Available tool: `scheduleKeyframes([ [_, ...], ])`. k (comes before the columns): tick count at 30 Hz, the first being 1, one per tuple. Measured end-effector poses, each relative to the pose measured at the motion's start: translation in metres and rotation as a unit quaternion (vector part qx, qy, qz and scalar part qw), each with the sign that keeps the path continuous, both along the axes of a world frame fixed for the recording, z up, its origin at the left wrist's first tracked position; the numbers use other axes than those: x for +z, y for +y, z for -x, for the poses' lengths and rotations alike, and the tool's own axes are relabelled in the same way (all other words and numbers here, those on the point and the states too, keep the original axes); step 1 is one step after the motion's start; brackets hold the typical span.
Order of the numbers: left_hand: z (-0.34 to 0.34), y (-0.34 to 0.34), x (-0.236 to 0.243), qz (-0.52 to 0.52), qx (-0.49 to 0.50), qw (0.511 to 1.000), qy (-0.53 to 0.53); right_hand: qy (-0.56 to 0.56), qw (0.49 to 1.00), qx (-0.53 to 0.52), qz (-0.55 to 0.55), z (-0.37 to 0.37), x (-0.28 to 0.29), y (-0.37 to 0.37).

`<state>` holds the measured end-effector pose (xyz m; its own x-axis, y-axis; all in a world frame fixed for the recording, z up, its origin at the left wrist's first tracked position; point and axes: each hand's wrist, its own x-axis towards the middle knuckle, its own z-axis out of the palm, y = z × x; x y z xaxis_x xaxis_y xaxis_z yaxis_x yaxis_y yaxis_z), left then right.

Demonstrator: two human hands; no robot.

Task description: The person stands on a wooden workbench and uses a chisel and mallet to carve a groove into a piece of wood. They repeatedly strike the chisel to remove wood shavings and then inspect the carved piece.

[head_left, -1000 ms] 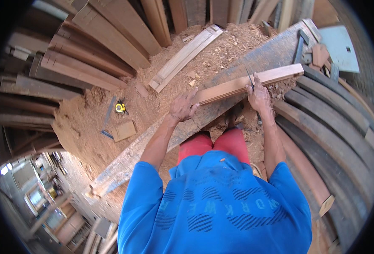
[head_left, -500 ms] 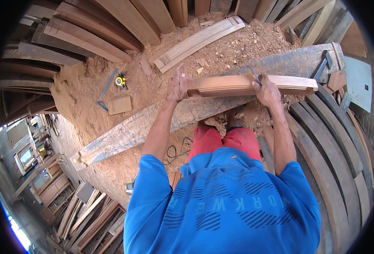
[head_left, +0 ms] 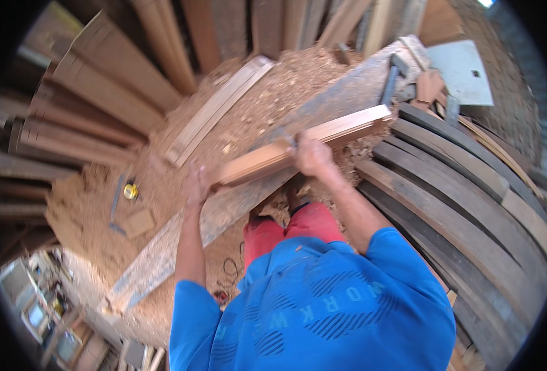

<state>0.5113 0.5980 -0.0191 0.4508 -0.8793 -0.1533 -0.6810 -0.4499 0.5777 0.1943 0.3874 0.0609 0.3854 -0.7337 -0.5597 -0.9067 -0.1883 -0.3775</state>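
Note:
A curved length of reddish wood with moulded edges (head_left: 261, 162) slants over a long worn plank (head_left: 156, 263). My left hand (head_left: 198, 184) is at its near-left end, gripping it with the fingers upward. Across the middle of the wood, my right hand (head_left: 313, 156) is closed around a slim dark tool, of which only a small blurred bit (head_left: 292, 143) shows at the fingers; its kind cannot be told. Near the far right end of the wood, a dark metal clamp or bracket (head_left: 392, 77) lies on the plank.
Another shaped wooden piece (head_left: 221, 110) lies on shavings beyond the plank. A yellow tape measure (head_left: 130, 191), a dark square (head_left: 116, 207) and a small block (head_left: 140, 223) lie at left. Curved timbers (head_left: 452, 204) are stacked at right; boards (head_left: 109, 68) stand along the back.
The whole view has swung, so the scene sits further left and tilted. The wood now slants up to the right in both hands. My right hand remains near its middle.

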Motion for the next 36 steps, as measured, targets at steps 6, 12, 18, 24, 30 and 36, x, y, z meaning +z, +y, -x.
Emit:
scheduleKeyframes([
  [6,0.009,-0.005,0.01,-0.055,0.013,0.998,0.011,-0.051,0.998,-0.026,-0.031,0.009,0.015,0.005],
  [12,0.013,0.006,0.005,-0.103,0.033,0.994,0.01,-0.104,0.992,-0.046,-0.045,0.025,0.014,0.016],
  [18,0.024,0.014,0.008,-0.057,-0.038,0.992,-0.104,-0.135,0.987,-0.05,-0.065,0.041,0.01,0.023],
  [24,0.04,0.027,0.007,-0.109,-0.034,0.982,-0.15,-0.115,0.99,-0.04,-0.071,0.057,-0.005,0.037],
  [30,0.033,0.044,-0.002,-0.068,-0.042,0.978,-0.195,-0.112,0.993,-0.019,-0.037,0.063,-0.012,0.037],
  [36,0.045,0.034,0.005,-0.126,-0.022,0.978,-0.167,-0.089,0.994,-0.019,-0.061,0.061,-0.003,0.033],
])
